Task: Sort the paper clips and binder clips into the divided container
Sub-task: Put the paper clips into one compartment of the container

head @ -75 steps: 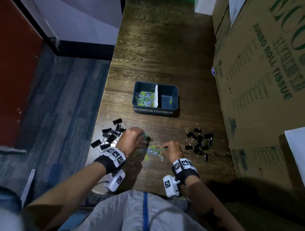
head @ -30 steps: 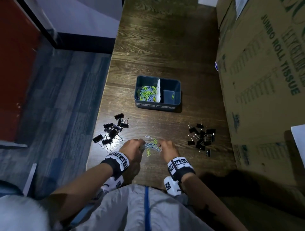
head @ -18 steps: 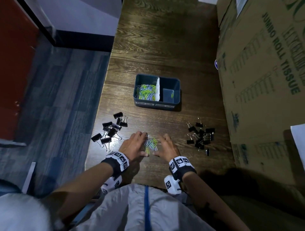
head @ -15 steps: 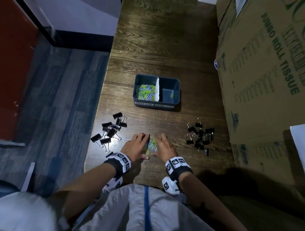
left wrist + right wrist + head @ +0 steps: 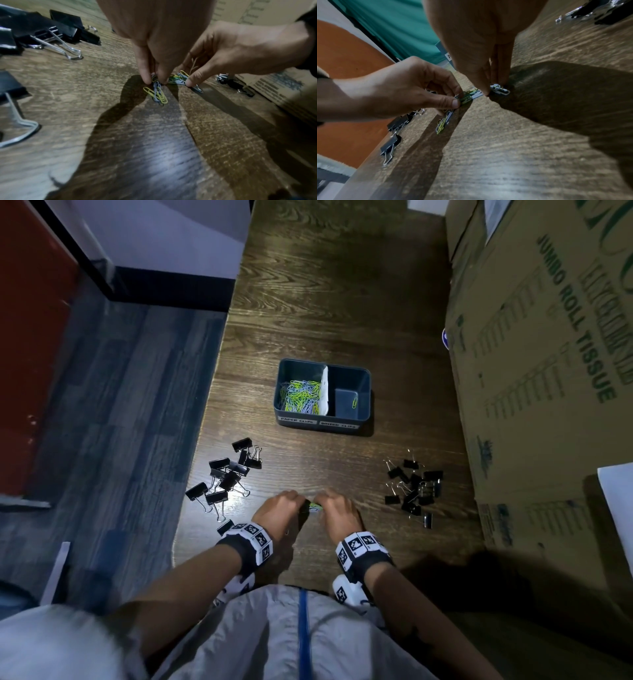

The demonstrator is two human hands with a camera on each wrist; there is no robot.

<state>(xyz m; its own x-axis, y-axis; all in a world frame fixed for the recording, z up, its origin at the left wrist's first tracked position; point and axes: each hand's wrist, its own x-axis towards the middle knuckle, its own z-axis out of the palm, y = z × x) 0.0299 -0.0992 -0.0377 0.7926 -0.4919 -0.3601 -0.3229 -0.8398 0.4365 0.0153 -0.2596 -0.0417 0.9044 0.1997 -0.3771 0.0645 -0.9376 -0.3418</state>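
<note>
Wooden table (image 5: 329,302); two hands (image 5: 279,508) pinching paper clips (image 5: 158,93); two binder-clip piles (image 5: 229,474)

Both forearms reached forward side by side, banded at the wrists, with the left hand (image 5: 281,508) and the right hand (image 5: 339,513) nearly touching, knuckles up, each with its thumb and fingertips (image 5: 147,79) drawn together and pointing down, pinching at the paper clips (image 5: 158,93) between them.

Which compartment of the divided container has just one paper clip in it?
The right compartment, labelled binder clips; the left compartment holds a heap of paper clips.
</note>
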